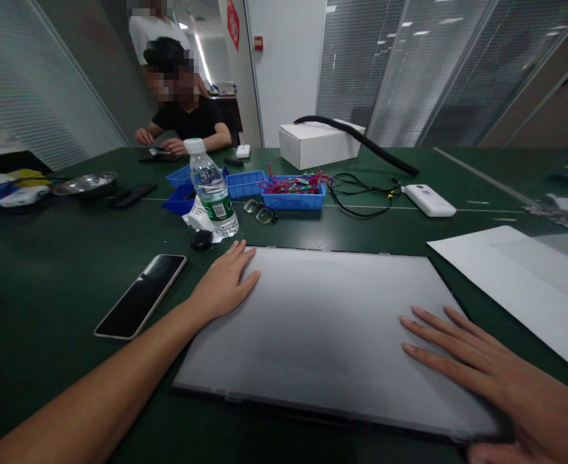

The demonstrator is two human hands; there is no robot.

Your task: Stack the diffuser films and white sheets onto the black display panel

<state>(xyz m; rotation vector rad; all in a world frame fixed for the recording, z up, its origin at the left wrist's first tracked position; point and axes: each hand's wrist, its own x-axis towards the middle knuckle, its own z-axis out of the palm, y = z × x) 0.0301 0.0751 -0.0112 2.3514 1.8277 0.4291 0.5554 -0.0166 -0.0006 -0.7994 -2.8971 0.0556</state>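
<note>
A large flat grey panel [332, 322] lies on the green table [46, 270] in front of me. My left hand [224, 283] rests flat on its far left corner, fingers stretched out and together. My right hand [501, 374] lies flat on the panel's near right corner with fingers spread, the thumb at the panel's front edge. Neither hand holds anything.
A phone [141, 295] lies left of the panel. Behind it stand a water bottle [212, 188], glasses [260, 211], blue trays [293, 192] with wires, a black cable [361, 193], a white box [317, 143] and a white device [429, 200]. White sheets [530, 283] lie right. A person [184, 103] sits at the far side.
</note>
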